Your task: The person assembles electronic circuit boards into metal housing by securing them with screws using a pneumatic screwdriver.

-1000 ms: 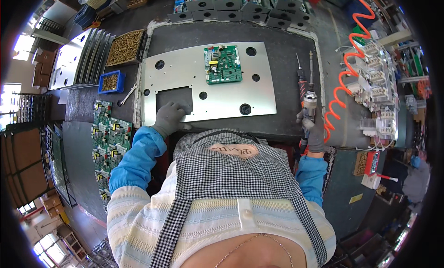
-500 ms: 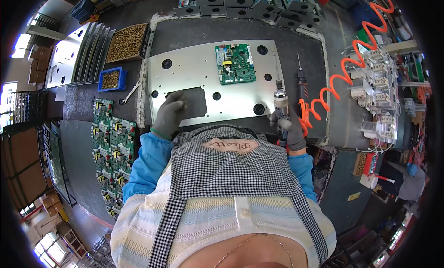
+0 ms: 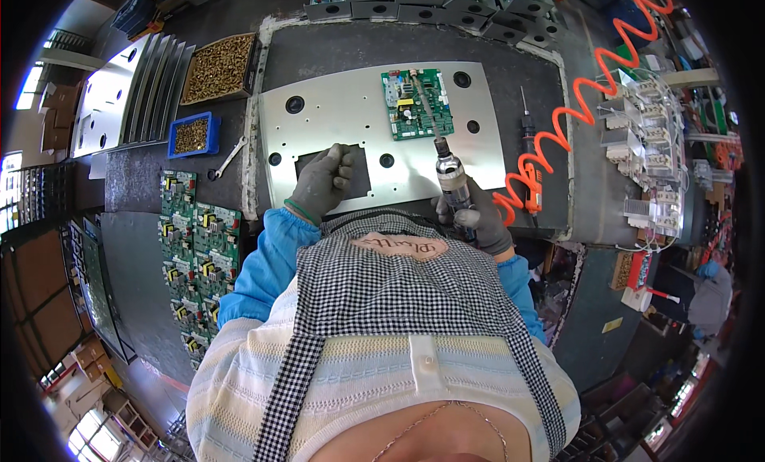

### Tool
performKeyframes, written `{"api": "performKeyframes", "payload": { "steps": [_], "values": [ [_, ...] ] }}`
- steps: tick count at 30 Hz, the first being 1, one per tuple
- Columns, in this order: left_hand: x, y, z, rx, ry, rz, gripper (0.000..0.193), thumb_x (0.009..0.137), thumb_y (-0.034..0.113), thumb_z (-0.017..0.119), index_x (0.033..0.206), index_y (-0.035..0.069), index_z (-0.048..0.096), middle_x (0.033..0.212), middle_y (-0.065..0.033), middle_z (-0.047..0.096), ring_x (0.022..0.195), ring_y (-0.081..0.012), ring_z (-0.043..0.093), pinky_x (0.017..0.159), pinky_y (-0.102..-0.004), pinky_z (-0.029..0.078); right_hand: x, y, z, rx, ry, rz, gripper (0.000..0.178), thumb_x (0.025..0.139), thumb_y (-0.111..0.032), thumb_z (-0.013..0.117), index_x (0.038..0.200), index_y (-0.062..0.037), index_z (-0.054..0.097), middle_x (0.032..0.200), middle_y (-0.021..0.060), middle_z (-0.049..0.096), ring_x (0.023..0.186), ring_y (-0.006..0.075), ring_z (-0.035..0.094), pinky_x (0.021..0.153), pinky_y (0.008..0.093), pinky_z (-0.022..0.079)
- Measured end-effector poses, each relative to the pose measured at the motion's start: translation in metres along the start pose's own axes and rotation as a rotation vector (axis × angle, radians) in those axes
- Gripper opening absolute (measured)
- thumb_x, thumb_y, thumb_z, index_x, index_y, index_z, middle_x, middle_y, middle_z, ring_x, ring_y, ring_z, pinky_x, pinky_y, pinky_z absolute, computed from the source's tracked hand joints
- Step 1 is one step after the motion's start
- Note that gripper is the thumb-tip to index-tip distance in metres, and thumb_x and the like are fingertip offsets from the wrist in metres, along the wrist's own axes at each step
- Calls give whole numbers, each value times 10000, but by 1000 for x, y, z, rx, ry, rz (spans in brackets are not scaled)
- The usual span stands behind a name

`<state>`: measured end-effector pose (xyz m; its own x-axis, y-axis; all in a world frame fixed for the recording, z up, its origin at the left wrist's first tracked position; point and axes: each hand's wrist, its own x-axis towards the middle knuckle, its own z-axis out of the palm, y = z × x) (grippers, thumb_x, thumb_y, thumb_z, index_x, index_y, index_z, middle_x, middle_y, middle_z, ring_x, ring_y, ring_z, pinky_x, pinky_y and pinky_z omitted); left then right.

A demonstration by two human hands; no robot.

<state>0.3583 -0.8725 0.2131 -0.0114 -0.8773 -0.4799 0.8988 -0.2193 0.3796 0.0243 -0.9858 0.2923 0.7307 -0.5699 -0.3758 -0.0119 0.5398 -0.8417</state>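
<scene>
Your left hand (image 3: 323, 183) rests half-curled and empty on the plate (image 3: 351, 115), your right hand (image 3: 476, 216) grips the driver (image 3: 451, 179) tipped at the board (image 3: 417, 103) already lying there, seemingly not yet fastened.

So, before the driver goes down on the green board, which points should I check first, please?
1. Right hand has a firm grip on the power screwdriver: ok.
2. Driver bit reaches over the green circuit board: ok.
3. Bit seated on a screw: cannot tell.
4. Left hand presses the metal plate at its dark cutout: ok.
5. Orange coiled hose lies off the board: ok.
</scene>
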Motion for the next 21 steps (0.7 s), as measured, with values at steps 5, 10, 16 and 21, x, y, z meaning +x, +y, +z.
{"api": "performKeyframes", "payload": {
  "steps": [5,10,16,21],
  "values": [
    [9,15,22,333,209,101,374,1061,142,487,1396,-22,521,1068,-81,647,780,-116,568,707,-234,515,12,-8,2,-79,-66,-44,719,702,-220,725,1341,19,496,1017,100,664,897,190,663,830,334,545],
    [-7,8,18,1825,108,-46,501,970,474,624,1161,19,708,1204,-267,669,1096,-417,654,939,-508,514,-12,7,-5,-49,75,-26,792,705,-354,761,1345,39,508,1004,105,679,879,183,661,808,335,546],
    [-27,-3,52,2285,-22,61,615,836,661,682,867,53,772,949,-173,722,968,-357,677,875,-463,538,-22,20,-25,59,170,-115,643,737,-230,696,1312,4,528,979,89,673,861,190,669,786,331,552],
    [-62,34,137,2207,-91,626,497,739,557,808,672,72,726,712,-95,624,719,-307,625,664,-440,505,-34,-22,-37,-1,183,-190,768,713,-241,719,1401,-19,459,969,116,663,856,197,660,759,346,554]
  ]
}}
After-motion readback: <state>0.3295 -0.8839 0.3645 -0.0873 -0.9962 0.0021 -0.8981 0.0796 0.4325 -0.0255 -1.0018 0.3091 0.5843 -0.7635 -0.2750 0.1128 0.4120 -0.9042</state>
